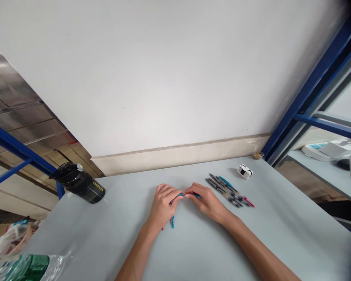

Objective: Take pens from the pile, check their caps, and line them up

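Over the middle of the grey table (111, 230), my left hand (164, 203) and my right hand (205, 200) meet with fingers pinched on a slim blue pen (181, 194). Its blue parts show at both hands' fingertips; whether it is whole or in two pieces cannot be made out. Below my left hand a blue pen end (172, 222) sticks out, with a small red tip (162, 228) beside it; the rest is covered by the hand. To the right of my right hand lies a loose bunch of pens (226, 190), mostly black and clear, with blue and red among them.
A black bottle (84, 185) stands at the table's left edge. A white object with black patches (245, 172) and a small clear container (257, 155) sit at the back right. A green-tinted clear bottle (32, 267) is at lower left. Blue metal frames (312, 89) flank the table.
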A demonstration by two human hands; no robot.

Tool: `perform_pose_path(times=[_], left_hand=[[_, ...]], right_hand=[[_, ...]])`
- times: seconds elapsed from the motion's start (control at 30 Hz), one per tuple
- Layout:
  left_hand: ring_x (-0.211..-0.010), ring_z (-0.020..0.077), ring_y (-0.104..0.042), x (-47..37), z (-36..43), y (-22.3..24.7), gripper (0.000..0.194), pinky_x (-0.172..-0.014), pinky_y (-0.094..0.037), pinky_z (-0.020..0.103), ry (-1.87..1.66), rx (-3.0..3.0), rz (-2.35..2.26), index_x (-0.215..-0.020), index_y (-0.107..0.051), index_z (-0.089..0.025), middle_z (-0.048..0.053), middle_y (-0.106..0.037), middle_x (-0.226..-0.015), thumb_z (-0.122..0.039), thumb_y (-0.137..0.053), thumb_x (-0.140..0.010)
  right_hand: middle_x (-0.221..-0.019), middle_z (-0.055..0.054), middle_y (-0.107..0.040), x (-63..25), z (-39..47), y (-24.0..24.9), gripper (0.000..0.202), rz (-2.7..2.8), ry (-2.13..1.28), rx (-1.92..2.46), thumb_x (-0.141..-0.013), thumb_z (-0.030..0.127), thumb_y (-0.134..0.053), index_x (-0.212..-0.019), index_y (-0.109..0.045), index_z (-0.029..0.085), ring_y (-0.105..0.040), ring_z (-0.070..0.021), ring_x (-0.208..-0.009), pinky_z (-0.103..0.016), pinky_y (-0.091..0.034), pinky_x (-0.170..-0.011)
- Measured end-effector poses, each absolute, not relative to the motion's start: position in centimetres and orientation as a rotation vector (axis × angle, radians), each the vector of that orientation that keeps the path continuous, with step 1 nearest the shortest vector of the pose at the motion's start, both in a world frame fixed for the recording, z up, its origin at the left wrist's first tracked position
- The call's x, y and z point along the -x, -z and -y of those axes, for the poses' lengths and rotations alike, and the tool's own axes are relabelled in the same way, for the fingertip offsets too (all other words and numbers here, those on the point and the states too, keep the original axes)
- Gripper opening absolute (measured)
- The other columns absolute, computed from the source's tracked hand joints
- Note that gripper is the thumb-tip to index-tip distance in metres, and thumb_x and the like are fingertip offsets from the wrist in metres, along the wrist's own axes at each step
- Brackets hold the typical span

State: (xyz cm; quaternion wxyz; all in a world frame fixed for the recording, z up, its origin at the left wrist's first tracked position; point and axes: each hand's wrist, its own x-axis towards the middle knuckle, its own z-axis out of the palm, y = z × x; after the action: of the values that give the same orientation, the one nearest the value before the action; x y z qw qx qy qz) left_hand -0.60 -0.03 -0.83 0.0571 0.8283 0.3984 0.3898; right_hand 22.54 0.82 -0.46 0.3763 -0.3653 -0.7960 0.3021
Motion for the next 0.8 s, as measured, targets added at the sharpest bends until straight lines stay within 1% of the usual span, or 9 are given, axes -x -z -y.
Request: perform_pose_path(times=[0.1,0.23,0.3,0.37,0.43,0.53,0.6,0.67,0.8], left_hand=[[-0.091,0.0220,-0.070,0.6,-0.1,0.9,0.012,-0.095,-0.049,0.044,-1.173,-2.521,-1.204,-0.112,-0.076,-0.024,0.004,-0.079,-0.094,-0.025,-0.064,-0.108],[-0.090,0.0211,-0.069,0.7,-0.1,0.8,0.013,-0.095,-0.048,0.043,-1.168,-2.527,-1.172,-0.110,-0.077,-0.024,0.003,-0.079,-0.092,-0.027,-0.064,-0.109],[-0.090,0.0213,-0.069,0.6,0.0,0.7,0.014,-0.095,-0.048,0.043,-1.169,-2.507,-1.173,-0.110,-0.077,-0.025,0.004,-0.079,-0.092,-0.028,-0.064,-0.109],[-0.091,0.0219,-0.070,0.6,0.1,0.6,0.015,-0.093,-0.048,0.043,-1.183,-2.448,-1.187,-0.110,-0.077,-0.025,0.004,-0.079,-0.093,-0.029,-0.063,-0.109],[-0.091,0.0223,-0.070,0.6,0.3,0.3,0.015,-0.093,-0.049,0.042,-1.209,-2.348,-1.205,-0.110,-0.077,-0.025,0.004,-0.080,-0.095,-0.029,-0.062,-0.109],[-0.093,0.0229,-0.072,0.5,0.5,-0.1,0.016,-0.094,-0.051,0.042,-1.222,-2.174,-1.207,-0.103,-0.078,-0.026,0.003,-0.080,-0.092,-0.031,-0.064,-0.108],[-0.096,0.0231,-0.074,0.5,0.6,-0.3,0.020,-0.095,-0.052,0.040,-1.198,-2.081,-1.203,-0.095,-0.079,-0.026,0.002,-0.080,-0.090,-0.032,-0.065,-0.107],[-0.096,0.0232,-0.074,0.4,0.7,-0.4,0.021,-0.095,-0.053,0.040,-1.174,-2.030,-1.201,-0.092,-0.080,-0.027,0.002,-0.080,-0.090,-0.033,-0.067,-0.106],[-0.093,0.0232,-0.074,0.1,0.7,-0.1,0.009,-0.093,-0.053,0.041,-1.207,-2.103,-1.190,-0.103,-0.083,-0.029,0.002,-0.082,-0.093,-0.033,-0.075,-0.101]], right_hand=[[-0.096,-0.006,-0.071,-22.5,-0.9,0.4,0.035,2.033,-0.801,0.946,-0.115,0.048,-0.049,-0.106,-0.073,0.024,-0.065,-0.0227,-0.085,-0.035,-0.049,-0.081],[-0.079,-0.002,-0.067,-22.3,-0.9,0.3,0.046,2.018,-0.857,0.998,-0.114,0.052,-0.048,-0.088,-0.071,0.022,-0.059,-0.0197,-0.072,-0.033,-0.047,-0.073],[-0.076,-0.002,-0.067,-22.3,-0.8,0.3,0.045,1.973,-0.905,1.022,-0.113,0.055,-0.051,-0.090,-0.073,0.022,-0.061,-0.0199,-0.071,-0.033,-0.047,-0.070],[-0.082,-0.003,-0.073,-22.3,-0.8,0.0,0.039,1.874,-0.955,1.033,-0.109,0.057,-0.058,-0.101,-0.076,0.023,-0.066,-0.0217,-0.077,-0.033,-0.050,-0.071],[-0.098,-0.005,-0.079,-22.3,-0.9,-0.3,0.035,1.746,-0.991,1.003,-0.103,0.058,-0.067,-0.112,-0.076,0.024,-0.072,-0.0245,-0.089,-0.034,-0.055,-0.077],[-0.124,-0.009,-0.078,-22.3,-0.9,-0.8,0.036,1.600,-1.082,0.872,-0.099,0.056,-0.075,-0.120,-0.077,0.026,-0.073,-0.0280,-0.111,-0.039,-0.059,-0.094],[-0.127,-0.010,-0.079,-22.2,-0.9,-1.0,0.036,1.537,-1.186,0.803,-0.098,0.055,-0.076,-0.122,-0.077,0.027,-0.074,-0.0288,-0.116,-0.043,-0.059,-0.099],[-0.119,-0.010,-0.081,-22.0,-0.8,-1.1,0.034,1.485,-1.254,0.789,-0.097,0.055,-0.078,-0.116,-0.079,0.026,-0.076,-0.0284,-0.110,-0.043,-0.061,-0.097],[-0.100,-0.008,-0.084,-21.6,-0.8,-0.7,0.033,1.361,-1.259,0.847,-0.093,0.054,-0.083,-0.103,-0.077,0.024,-0.077,-0.0247,-0.088,-0.040,-0.061,-0.085]])
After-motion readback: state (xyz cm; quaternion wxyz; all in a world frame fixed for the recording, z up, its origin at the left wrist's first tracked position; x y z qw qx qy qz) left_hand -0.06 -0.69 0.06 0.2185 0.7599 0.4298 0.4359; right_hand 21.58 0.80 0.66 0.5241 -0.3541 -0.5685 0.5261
